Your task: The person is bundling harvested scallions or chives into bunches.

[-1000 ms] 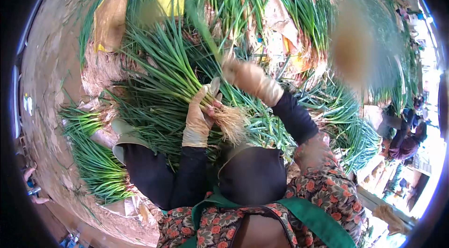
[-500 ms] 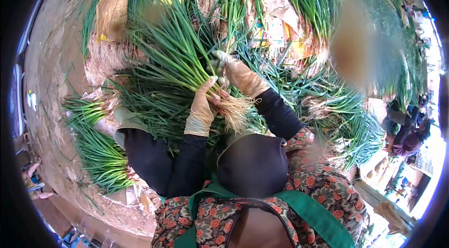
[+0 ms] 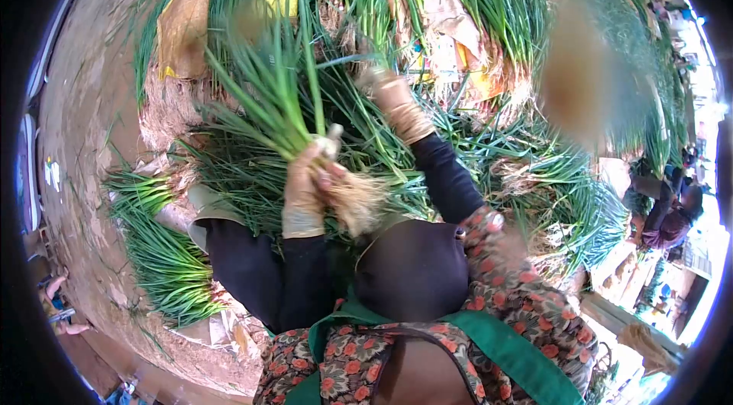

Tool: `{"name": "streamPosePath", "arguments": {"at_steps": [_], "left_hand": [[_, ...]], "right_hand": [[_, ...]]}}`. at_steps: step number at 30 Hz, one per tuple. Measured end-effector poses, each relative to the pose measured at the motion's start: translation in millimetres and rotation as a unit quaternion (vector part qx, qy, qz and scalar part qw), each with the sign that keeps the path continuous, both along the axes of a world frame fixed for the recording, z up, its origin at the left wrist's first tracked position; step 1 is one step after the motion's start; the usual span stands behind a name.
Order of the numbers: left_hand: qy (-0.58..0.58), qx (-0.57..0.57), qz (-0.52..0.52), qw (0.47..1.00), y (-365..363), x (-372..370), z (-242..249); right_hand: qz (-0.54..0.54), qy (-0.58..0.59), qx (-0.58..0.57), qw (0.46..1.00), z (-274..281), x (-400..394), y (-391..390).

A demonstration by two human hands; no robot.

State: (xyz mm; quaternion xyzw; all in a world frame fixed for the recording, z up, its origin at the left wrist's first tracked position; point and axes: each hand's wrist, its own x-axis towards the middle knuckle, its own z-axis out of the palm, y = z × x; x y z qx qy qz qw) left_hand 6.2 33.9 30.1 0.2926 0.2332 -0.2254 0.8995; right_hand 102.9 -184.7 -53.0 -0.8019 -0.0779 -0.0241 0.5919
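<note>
My gloved left hand (image 3: 304,190) is wrapped round a bunch of spring onions (image 3: 286,111) just above the bulbs. The green leaves fan up and away from me, while the pale roots (image 3: 355,199) hang out on the right, blurred by motion. Up and to the right of the bunch is my gloved right hand (image 3: 389,96), its fingers smeared but closed. A thin, pale leaf (image 3: 343,61) stretches leftward from its fingertips. Under both hands lies a loose heap of spring onions (image 3: 244,168).
Bundled spring onions (image 3: 489,16) line the far side, with sacking (image 3: 187,23) among them. Smaller bunches lie at left (image 3: 164,260) and right (image 3: 588,214). My dark-covered knees (image 3: 412,260) rise close to me. Another person (image 3: 672,222) sits at far right.
My left hand has moved left and slightly toward me with the bunch. The right hand has come away from the bulbs, up and to the right, with a thin leaf at its fingertips.
</note>
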Motion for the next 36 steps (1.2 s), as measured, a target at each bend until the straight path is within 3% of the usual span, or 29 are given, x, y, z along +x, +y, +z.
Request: {"name": "streamPosePath", "arguments": {"at_steps": [1, 2, 3, 4, 5, 7, 10, 11, 12, 14, 15, 16, 18, 20, 21, 22, 24, 25, 26, 28, 29, 30, 31, 32, 33, 35, 36], "left_hand": [[-0.034, 0.013, 0.061, 0.998, 11, 7, 8], [-0.069, 0.027, 0.12, 0.99, 21, 14, 16], [-0.095, -0.036, 0.113, 0.988, 25, 20, 22], [-0.118, -0.1, 0.098, 0.983, 27, 21, 23], [-0.119, -0.163, 0.085, 0.976, 29, 22, 12], [-0.071, -0.221, 0.074, 0.97, 22, 21, 9], [-0.038, -0.274, 0.04, 0.96, 16, 18, -4], [-0.038, -0.275, 0.023, 0.961, 13, 17, -9], [-0.038, -0.275, 0.003, 0.961, 9, 16, -11], [-0.029, -0.12, 0.016, 0.992, -6, 10, 5], [-0.022, -0.094, 0.006, 0.995, -11, 10, 9], [-0.016, -0.068, -0.002, 0.998, -15, 10, 11], [-0.016, -0.043, -0.02, 0.999, -17, 13, 10], [0.005, 0.065, -0.001, 0.998, -23, 14, 14], [0.006, 0.073, -0.013, 0.997, -24, 16, 12], [0.008, 0.08, -0.026, 0.996, -26, 18, 9], [0.015, 0.078, -0.076, 0.994, -28, 15, 0], [0.015, 0.067, -0.108, 0.992, -24, 14, -10], [0.017, 0.058, -0.138, 0.989, -20, 13, -15], [0.06, 0.042, -0.082, 0.994, -22, 10, -14], [0.076, 0.031, -0.027, 0.996, -28, 9, -10], [0.092, 0.02, 0.029, 0.995, -31, 9, -7], [0.068, -0.028, 0.03, 0.997, -28, 10, -7], [0.054, -0.047, 0.022, 0.997, -24, 10, -5], [0.041, -0.066, 0.014, 0.997, -21, 11, -3], [0.027, -0.077, 0.008, 0.997, -20, 13, 0], [0.025, -0.083, 0.009, 0.996, -20, 14, 0]], "right_hand": [[-0.053, -0.075, -0.172, 0.981, -12, 1, -23], [-0.018, 0.02, -0.166, 0.986, -8, -9, -41], [0.013, 0.116, -0.168, 0.979, -3, -20, -58], [0.081, 0.103, -0.227, 0.965, -14, -43, -62], [0.224, 0.011, -0.298, 0.928, -34, -69, -62], [0.432, 0.098, -0.399, 0.803, -6, -101, -51], [0.471, 0.224, -0.417, 0.744, 12, -61, -56], [0.362, 0.073, -0.423, 0.827, 14, -29, -66], [0.223, -0.071, -0.424, 0.875, 17, 3, -77], [-0.122, 0.091, -0.385, 0.91, 75, 49, -62], [-0.175, 0.069, -0.303, 0.934, 74, 63, -61], [-0.142, 0.109, -0.405, 0.896, 74, 71, -63], [-0.109, 0.108, -0.457, 0.876, 76, 75, -53], [-0.132, 0.09, -0.384, 0.909, 80, 57, -37], [-0.056, 0.022, -0.348, 0.936, 59, 43, -37], [0.004, -0.016, -0.368, 0.93, 57, 15, -25], [0.165, 0.025, -0.384, 0.908, 77, -40, 5], [0.257, 0.143, -0.321, 0.9, 112, -55, 13], [0.321, 0.172, -0.323, 0.874, 106, -52, 6], [0.309, -0.108, -0.212, 0.921, 48, -20, -32], [0.178, -0.335, -0.382, 0.843, 32, 9, -57], [0.048, -0.161, -0.331, 0.928, 37, 36, -78], [-0.084, 0.021, -0.261, 0.961, 43, 61, -96], [-0.151, 0.027, -0.281, 0.947, 38, 88, -111], [-0.211, -0.007, -0.228, 0.951, -14, 118, -135], [-0.195, -0.028, -0.391, 0.899, -21, 123, -140], [-0.182, -0.023, -0.417, 0.89, -12, 119, -133]]}}
